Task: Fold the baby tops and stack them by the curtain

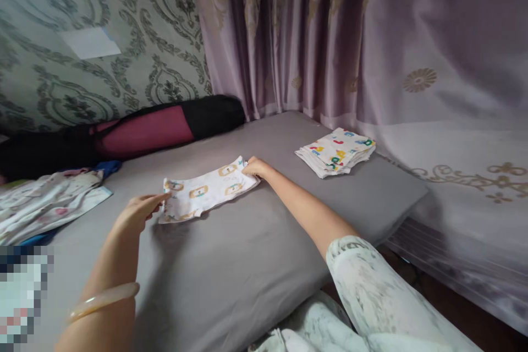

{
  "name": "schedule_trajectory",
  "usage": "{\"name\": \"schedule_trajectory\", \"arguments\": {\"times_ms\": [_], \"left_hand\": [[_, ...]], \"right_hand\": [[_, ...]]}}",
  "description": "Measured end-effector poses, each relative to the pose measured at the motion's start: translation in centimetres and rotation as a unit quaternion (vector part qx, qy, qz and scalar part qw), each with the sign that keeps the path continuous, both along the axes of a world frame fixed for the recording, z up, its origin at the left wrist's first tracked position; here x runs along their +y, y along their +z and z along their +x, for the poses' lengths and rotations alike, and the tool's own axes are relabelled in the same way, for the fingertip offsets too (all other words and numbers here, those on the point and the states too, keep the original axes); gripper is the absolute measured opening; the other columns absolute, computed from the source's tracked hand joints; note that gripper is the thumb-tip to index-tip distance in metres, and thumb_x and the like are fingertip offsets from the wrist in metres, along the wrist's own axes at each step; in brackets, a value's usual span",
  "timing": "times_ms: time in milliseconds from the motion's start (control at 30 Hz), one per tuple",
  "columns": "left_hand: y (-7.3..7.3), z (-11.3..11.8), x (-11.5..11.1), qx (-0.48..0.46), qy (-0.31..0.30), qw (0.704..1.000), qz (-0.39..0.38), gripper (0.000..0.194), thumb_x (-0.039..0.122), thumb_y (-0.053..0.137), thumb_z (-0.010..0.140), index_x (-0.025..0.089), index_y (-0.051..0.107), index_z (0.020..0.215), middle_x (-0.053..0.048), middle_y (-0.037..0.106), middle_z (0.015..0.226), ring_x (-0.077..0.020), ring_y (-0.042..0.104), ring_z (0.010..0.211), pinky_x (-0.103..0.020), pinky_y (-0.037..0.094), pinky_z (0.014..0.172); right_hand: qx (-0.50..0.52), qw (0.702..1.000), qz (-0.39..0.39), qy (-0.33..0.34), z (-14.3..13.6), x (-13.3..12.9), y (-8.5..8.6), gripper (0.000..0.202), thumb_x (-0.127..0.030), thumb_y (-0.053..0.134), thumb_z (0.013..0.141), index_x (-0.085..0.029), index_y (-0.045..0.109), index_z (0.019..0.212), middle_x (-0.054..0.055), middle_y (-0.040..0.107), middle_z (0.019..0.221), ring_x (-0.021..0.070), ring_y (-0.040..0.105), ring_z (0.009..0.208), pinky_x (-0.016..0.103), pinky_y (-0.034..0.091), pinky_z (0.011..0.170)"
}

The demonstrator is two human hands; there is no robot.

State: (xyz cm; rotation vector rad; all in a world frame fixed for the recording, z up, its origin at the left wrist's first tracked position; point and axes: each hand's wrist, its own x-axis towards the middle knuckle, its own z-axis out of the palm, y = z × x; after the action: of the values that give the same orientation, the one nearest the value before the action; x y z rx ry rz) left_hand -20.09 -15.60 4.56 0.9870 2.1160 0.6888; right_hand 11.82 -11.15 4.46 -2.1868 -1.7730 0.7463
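A small white garment (208, 190) with an orange-brown print stretches between my two hands above the grey sheet, folded into a long strip. My left hand (140, 210) pinches its left end between thumb and fingers. At the other end, my right hand (256, 168) grips the upper right corner, the fingers partly hidden by the cloth. To the right of that hand lies a neat stack of folded white clothes (338, 151), its top piece printed with colourful shapes. A loose heap of printed clothes (49, 203) is at the left.
The grey-sheeted bed (231, 264) ends at the right, with a drop beyond its edge. A long black and magenta bag (148, 132) lies along the patterned wall. Purple curtains (280, 38) hang behind the bed and down its right side. The lower left corner is pixelated.
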Motion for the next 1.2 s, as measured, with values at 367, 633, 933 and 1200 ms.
{"name": "schedule_trajectory", "arguments": {"times_ms": [367, 633, 933, 1200], "left_hand": [[6.0, 8.9, -0.4, -0.032, -0.092, 0.985, 0.140, 0.022, 0.035, 0.073, 0.062, 0.015, 0.068, 0.070, 0.005, 0.043, 0.046, -0.0098, 0.035, 0.052, -0.022, 0.025, 0.051], [5.2, 19.6, 1.2, -0.159, -0.164, 0.946, 0.228, 0.020, 0.034, 0.071, 0.058, 0.015, 0.065, 0.062, 0.006, 0.039, 0.042, -0.0076, 0.031, 0.044, -0.022, 0.020, 0.046], [4.5, 30.8, 0.8, -0.276, -0.218, 0.903, 0.246, 0.019, 0.029, 0.068, 0.066, 0.015, 0.059, 0.056, 0.005, 0.041, 0.044, -0.0066, 0.033, 0.045, -0.021, 0.022, 0.045], [3.2, 37.6, 1.4, -0.370, -0.215, 0.879, 0.210, 0.017, 0.025, 0.070, 0.065, 0.016, 0.058, 0.057, 0.002, 0.056, 0.053, -0.0068, 0.041, 0.048, -0.021, 0.031, 0.050]], "right_hand": [[-0.058, 0.998, 0.021, -0.007, 5.4, 0.6, 3.8, 0.010, -0.013, 0.068, 0.074, -0.016, 0.074, 0.081, 0.012, 0.076, 0.087, 0.0228, 0.072, 0.088, 0.026, 0.053, 0.076], [0.144, 0.975, 0.066, -0.156, 12.8, 2.2, 5.9, 0.015, -0.017, 0.061, 0.086, -0.008, 0.071, 0.080, 0.009, 0.069, 0.061, 0.0174, 0.069, 0.058, 0.024, 0.055, 0.056], [0.202, 0.897, 0.223, -0.324, 20.5, 0.2, 7.3, 0.016, -0.022, 0.060, 0.084, -0.011, 0.067, 0.092, 0.009, 0.067, 0.070, 0.0190, 0.067, 0.060, 0.029, 0.055, 0.055], [0.313, 0.863, 0.184, -0.351, 27.3, -1.2, 9.8, 0.039, -0.038, 0.037, 0.095, -0.015, 0.063, 0.111, 0.011, 0.071, 0.095, 0.0195, 0.067, 0.080, 0.036, 0.051, 0.085]]}}
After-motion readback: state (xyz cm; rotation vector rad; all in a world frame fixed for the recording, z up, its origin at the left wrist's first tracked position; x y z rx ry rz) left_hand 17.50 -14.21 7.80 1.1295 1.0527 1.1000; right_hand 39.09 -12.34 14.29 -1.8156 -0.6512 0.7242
